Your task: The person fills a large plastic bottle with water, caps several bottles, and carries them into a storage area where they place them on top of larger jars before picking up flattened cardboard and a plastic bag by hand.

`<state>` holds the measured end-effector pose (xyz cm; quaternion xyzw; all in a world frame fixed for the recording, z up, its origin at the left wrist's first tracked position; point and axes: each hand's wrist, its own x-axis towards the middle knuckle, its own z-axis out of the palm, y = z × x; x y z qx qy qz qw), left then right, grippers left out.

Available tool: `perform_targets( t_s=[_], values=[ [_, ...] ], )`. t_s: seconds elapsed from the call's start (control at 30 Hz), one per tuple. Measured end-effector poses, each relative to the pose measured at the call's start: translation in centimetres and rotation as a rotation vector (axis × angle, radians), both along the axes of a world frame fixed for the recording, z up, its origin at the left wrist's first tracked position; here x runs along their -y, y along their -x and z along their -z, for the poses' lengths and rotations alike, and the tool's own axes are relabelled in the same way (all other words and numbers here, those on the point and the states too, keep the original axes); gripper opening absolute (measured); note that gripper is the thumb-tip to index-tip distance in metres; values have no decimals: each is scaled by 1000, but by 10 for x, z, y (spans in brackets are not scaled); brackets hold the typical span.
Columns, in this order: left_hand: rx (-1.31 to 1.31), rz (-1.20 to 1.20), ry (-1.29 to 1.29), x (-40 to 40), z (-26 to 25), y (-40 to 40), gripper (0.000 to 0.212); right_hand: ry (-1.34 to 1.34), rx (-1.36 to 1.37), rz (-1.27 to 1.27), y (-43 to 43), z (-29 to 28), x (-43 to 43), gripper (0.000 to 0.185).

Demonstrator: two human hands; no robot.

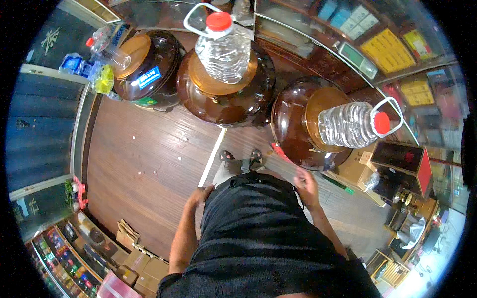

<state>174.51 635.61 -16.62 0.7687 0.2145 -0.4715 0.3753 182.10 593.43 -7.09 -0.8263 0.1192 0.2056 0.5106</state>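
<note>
My left hand (204, 193) hangs beside my hip at the edge of my black shirt; its fingers are partly hidden. To the right of my waist, my right hand (307, 186) is slightly blurred, fingers apart and nothing visible in it. It is nearest to a large brown glazed jar (290, 123), with a gap between them. On that jar's lid stands a clear plastic jug (346, 124) with a red cap and white handle. A similar jug (223, 56) tops the middle jar (220, 108). A third jar (164, 56) stands at the left, with clear plastic containers (121, 61) on its lid.
Glass-fronted shelves (335, 41) run behind the jars. A cardboard box (348, 173) and a dark box with a red side (397, 164) are at the right. Shelves of bottles (70, 260) and cartons (151, 272) lie lower left. Small white scraps dot the wooden floor (149, 149).
</note>
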Motion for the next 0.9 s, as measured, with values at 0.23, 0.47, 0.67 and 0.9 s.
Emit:
perform_targets(
  t_s=[0.23, 0.47, 0.67, 0.9],
  values=[
    [451, -46, -167, -60, -7, -86, 48, 25, 767, -214, -170, -76, -134, 71],
    [693, -264, 132, -133, -1, -142, 42, -8, 956, 33, -326, -110, -233, 83],
    [491, -90, 28, -188, -20, -120, 46, 36, 887, 141, -324, -110, -264, 40],
    [472, 24, 83, -241, 2, -124, 46, -128, 911, 96, -319, -149, -260, 64]
  ],
)
